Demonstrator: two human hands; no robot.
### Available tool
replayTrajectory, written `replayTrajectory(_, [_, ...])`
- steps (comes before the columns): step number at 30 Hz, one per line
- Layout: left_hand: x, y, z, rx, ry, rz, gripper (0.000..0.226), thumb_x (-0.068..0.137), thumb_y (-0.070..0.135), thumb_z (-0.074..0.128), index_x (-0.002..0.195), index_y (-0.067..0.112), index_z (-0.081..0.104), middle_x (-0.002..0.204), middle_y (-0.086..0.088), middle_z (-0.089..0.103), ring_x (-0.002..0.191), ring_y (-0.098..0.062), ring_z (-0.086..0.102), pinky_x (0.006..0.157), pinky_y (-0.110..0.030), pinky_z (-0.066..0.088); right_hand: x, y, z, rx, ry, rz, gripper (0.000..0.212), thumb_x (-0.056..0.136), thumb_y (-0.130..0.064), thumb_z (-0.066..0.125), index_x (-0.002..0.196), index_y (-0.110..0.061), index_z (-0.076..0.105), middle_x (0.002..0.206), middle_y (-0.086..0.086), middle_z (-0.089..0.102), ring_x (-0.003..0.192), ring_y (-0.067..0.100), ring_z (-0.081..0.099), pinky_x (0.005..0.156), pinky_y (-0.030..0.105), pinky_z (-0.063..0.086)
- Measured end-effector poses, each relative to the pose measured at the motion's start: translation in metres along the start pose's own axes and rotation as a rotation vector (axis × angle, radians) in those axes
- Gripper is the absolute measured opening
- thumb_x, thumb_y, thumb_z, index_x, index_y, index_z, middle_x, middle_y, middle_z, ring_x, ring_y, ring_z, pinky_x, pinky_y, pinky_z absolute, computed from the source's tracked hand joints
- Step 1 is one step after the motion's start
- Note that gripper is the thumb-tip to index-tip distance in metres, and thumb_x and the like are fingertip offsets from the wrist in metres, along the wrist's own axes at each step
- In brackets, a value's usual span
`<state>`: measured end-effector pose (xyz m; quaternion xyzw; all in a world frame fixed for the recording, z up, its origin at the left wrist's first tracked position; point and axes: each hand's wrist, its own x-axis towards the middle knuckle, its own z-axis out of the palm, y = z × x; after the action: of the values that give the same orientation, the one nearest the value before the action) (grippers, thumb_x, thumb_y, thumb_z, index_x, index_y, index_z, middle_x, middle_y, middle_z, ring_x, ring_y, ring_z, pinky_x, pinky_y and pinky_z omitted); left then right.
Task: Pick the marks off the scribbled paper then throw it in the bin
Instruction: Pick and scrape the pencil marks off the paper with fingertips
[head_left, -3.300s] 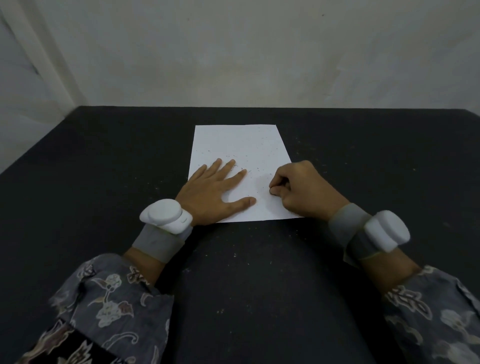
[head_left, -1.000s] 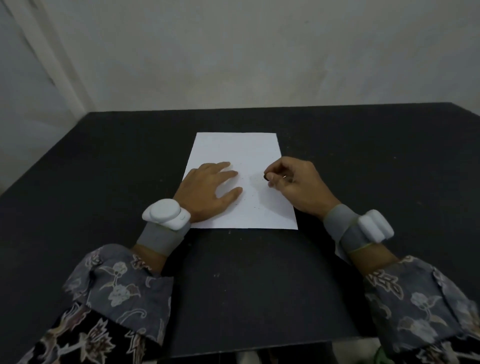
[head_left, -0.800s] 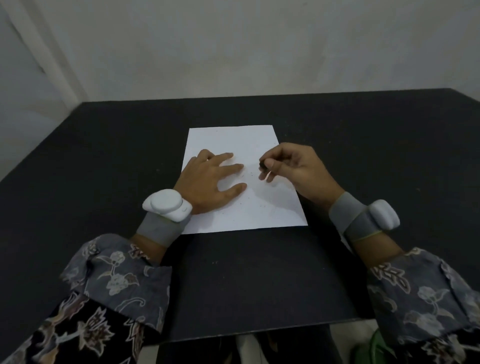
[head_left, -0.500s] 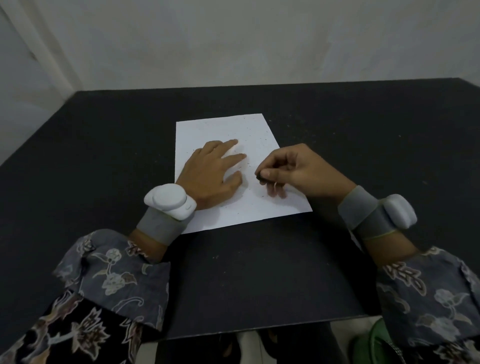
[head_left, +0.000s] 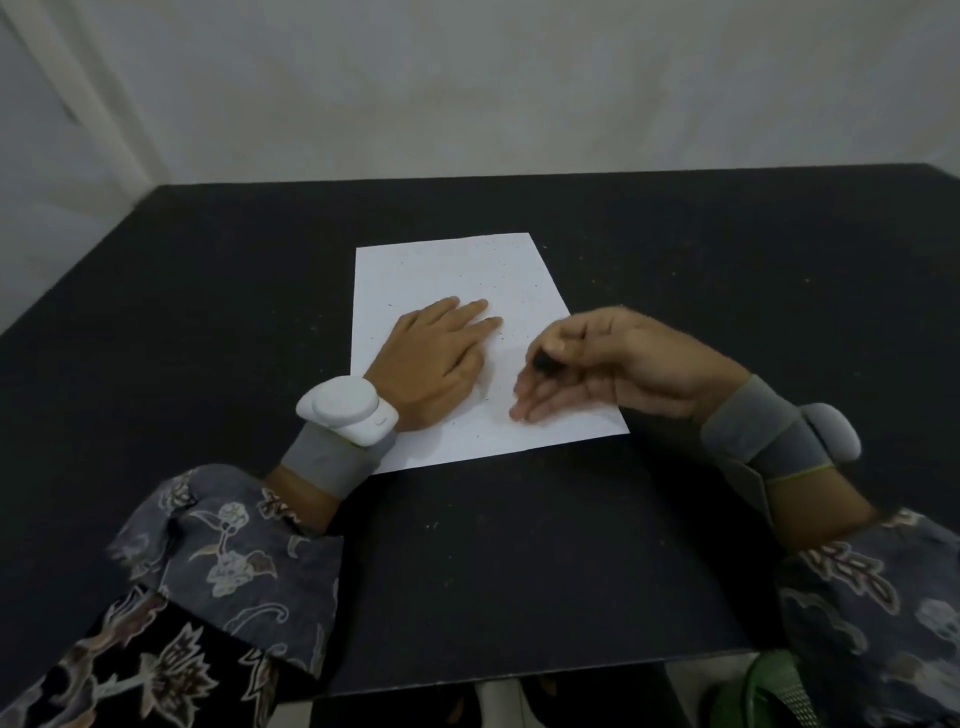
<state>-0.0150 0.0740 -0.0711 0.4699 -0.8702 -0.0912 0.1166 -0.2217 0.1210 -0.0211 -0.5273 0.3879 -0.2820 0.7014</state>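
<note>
Right hand (head_left: 618, 366) has a pinch grip on a small dark bit (head_left: 544, 362), raised over the paper's (head_left: 457, 270) right side. Left hand (head_left: 434, 364) lies flat, fingers relaxed, pressing the speckled paper on the desk (head_left: 208, 312). Green bin (head_left: 769, 691) sits near right, below the desk edge.

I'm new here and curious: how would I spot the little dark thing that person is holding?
Find the white sheet of paper on the black table. Above its right edge hovers the right hand; the small dark lump sits pinched at its thumb tip, far bigger than the tiny specks on the sheet.
</note>
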Motion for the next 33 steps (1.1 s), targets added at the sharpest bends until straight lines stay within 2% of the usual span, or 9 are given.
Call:
replayTrajectory(2, [0.000,0.001,0.000,0.010,-0.011,0.007,0.067,0.089,0.047,0.009,0.149,0.027,0.030,0.159,0.009,0.020,0.148,-0.014,0.010,0.115,-0.028,0.006,0.005,0.006,0.003,-0.042,0.003,0.061,0.020,0.093,-0.006,0.045,0.098,0.008,0.058,0.101,0.028,0.065,0.093,0.035,0.068,0.084,0.036,0.057])
replayTrajectory(7, [0.001,0.002,0.001,0.009,-0.014,0.010,0.066,0.090,0.049,0.008,0.149,0.030,0.030,0.159,0.010,0.020,0.148,-0.014,0.009,0.116,-0.030,0.004,0.015,0.005,-0.008,0.027,0.349,-0.152,0.019,0.096,-0.003,0.044,0.103,0.006,0.059,0.112,0.022,0.064,0.104,0.030,0.065,0.086,0.031,0.056])
replayTrajectory(13, [0.001,0.002,-0.001,-0.022,0.041,0.083,0.062,0.094,0.047,0.016,0.143,0.022,0.044,0.154,0.005,0.033,0.145,-0.016,0.022,0.115,-0.034,0.015,-0.001,0.006,-0.006,-0.039,0.028,0.036,0.021,0.090,-0.011,0.048,0.096,0.005,0.059,0.092,0.023,0.067,0.083,0.033,0.069,0.072,0.033,0.058])
replayTrajectory(16, [0.001,0.002,-0.003,-0.017,0.061,0.167,0.066,0.093,0.050,0.015,0.138,0.018,0.052,0.148,0.002,0.044,0.140,-0.018,0.035,0.111,-0.035,0.026,0.007,0.007,-0.008,0.028,0.242,-0.023,0.021,0.095,-0.005,0.045,0.101,0.010,0.058,0.101,0.025,0.067,0.090,0.031,0.069,0.079,0.032,0.058])
replayTrajectory(19, [-0.001,0.005,-0.006,0.025,0.026,0.195,0.070,0.090,0.055,0.014,0.139,0.020,0.051,0.148,0.003,0.044,0.140,-0.018,0.035,0.111,-0.034,0.027,0.005,0.004,-0.011,-0.164,0.435,-0.138,0.019,0.096,-0.008,0.048,0.100,0.005,0.061,0.093,0.018,0.068,0.077,0.024,0.069,0.067,0.026,0.058])
replayTrajectory(21, [-0.002,0.008,-0.010,0.022,0.006,0.193,0.070,0.090,0.060,0.017,0.141,0.024,0.047,0.151,0.005,0.039,0.142,-0.017,0.031,0.113,-0.036,0.025,-0.002,0.005,-0.011,-0.363,0.458,-0.153,0.016,0.094,-0.009,0.053,0.096,0.002,0.064,0.079,0.012,0.066,0.064,0.021,0.063,0.054,0.025,0.051])
replayTrajectory(25, [-0.001,0.021,-0.012,-0.042,-0.099,0.161,0.065,0.088,0.058,0.018,0.147,0.035,0.031,0.158,0.012,0.018,0.148,-0.010,0.009,0.117,-0.026,0.005,-0.013,0.013,-0.009,-0.584,0.437,-0.118,0.010,0.089,-0.011,0.062,0.091,-0.005,0.069,0.063,-0.003,0.066,0.055,0.012,0.058,0.052,0.022,0.048])
replayTrajectory(30, [-0.003,0.029,0.001,0.085,-0.217,0.141,0.057,0.101,0.050,0.015,0.153,0.029,0.004,0.162,0.006,-0.005,0.148,-0.014,-0.010,0.120,-0.032,-0.007,-0.020,0.006,-0.003,-0.808,0.335,-0.054,0.011,0.087,-0.009,0.065,0.094,-0.015,0.071,0.077,-0.006,0.070,0.060,0.005,0.064,0.057,0.014,0.049])
replayTrajectory(33, [-0.003,0.032,0.007,0.098,-0.208,0.102,0.065,0.095,0.057,0.006,0.153,0.030,-0.003,0.161,0.006,-0.010,0.147,-0.014,-0.014,0.119,-0.033,-0.010,-0.021,0.002,0.004,-1.004,0.318,-0.052,0.014,0.085,-0.013,0.067,0.099,-0.015,0.071,0.078,-0.011,0.065,0.060,-0.008,0.058,0.056,0.006,0.043])
